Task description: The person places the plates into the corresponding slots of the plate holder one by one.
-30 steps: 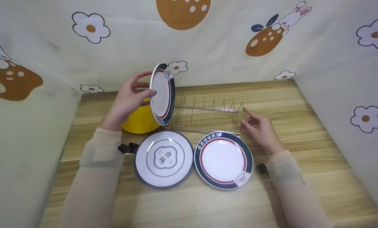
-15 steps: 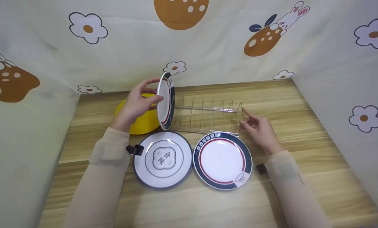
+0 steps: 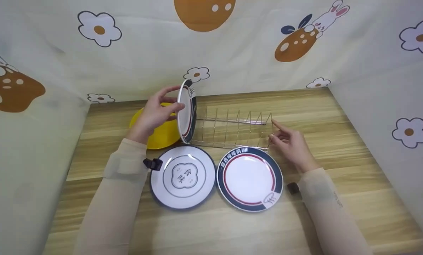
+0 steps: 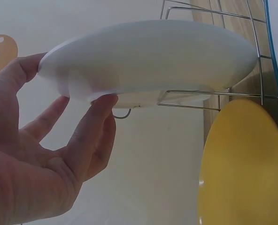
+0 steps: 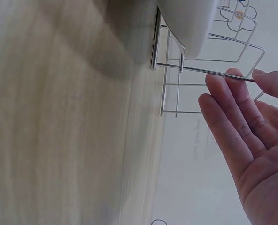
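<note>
A white plate with a dark blue rim band and red ring [image 3: 186,113] stands nearly upright at the left end of a wire dish rack [image 3: 229,132]. My left hand [image 3: 158,111] pinches its edge, thumb on the front face and fingers behind; the left wrist view shows the plate's white underside [image 4: 148,58] between the rack wires. At the rack's right end, my right hand [image 3: 291,145] pinches the end wire [image 5: 209,72] between thumb and fingers. Whether the plate's lower edge rests on the rack's base is hard to tell.
A yellow plate [image 3: 162,136] lies left of the rack, partly behind my left hand. In front of the rack lie a white plate with a flower-shaped emblem [image 3: 201,177] and a second blue-rimmed plate [image 3: 250,180]. Patterned cloth [image 3: 144,46] hangs behind the wooden table [image 3: 356,159].
The held plate has moved right and down into the left end of the rack, turning more edge-on, with my left hand following. My right hand keeps its place on the rack.
</note>
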Demonstrator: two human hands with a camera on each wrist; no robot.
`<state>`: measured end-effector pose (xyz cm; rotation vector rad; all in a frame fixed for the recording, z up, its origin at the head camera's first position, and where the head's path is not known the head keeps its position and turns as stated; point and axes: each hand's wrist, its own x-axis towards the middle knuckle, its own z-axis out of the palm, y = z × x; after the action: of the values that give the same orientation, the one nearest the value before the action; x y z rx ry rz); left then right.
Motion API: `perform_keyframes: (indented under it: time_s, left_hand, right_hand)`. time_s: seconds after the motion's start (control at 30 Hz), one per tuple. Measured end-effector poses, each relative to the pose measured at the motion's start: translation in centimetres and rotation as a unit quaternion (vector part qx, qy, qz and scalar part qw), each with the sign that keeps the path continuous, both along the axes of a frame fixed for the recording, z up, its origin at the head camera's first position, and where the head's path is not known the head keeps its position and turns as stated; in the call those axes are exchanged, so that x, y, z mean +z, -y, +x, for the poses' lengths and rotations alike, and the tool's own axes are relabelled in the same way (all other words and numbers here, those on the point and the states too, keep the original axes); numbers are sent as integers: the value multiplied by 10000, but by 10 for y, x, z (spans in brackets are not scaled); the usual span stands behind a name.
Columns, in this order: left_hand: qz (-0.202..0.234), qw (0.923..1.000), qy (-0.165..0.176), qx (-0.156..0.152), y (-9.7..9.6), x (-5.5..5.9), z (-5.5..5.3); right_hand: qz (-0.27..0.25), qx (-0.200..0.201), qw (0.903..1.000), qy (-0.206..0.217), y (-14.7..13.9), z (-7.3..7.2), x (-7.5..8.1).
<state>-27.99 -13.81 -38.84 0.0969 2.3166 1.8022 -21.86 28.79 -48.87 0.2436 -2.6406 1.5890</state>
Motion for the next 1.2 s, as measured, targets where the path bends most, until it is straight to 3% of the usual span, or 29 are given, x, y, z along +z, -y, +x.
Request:
perform_keyframes:
  time_s: [0.2, 0.37, 0.6, 0.87, 1.03, 1.2]
  left_hand:
    - [5, 10000, -53, -11, 0, -2, 4]
    - [-28, 9999, -136, -60, 0, -3, 7]
    - [20, 9997, -248, -8, 2, -9, 9]
    - [80, 9996, -264, -25, 4, -11, 13]
    - [-84, 9994, -317, 75, 17, -16, 16]
    - [-372, 9985, -309, 249, 41, -22, 21]
  right_hand:
    - [14, -63, 10000, 39, 3, 1, 2]
    - [-2, -44, 9999, 99, 11, 9, 19]
    - [-38, -66, 10000, -10, 1, 0, -2]
    - [-29, -70, 10000, 45, 1, 1, -1]
    - [121, -90, 9999, 13, 1, 0, 0]
    - [92, -74, 9999, 37, 1, -1, 0]
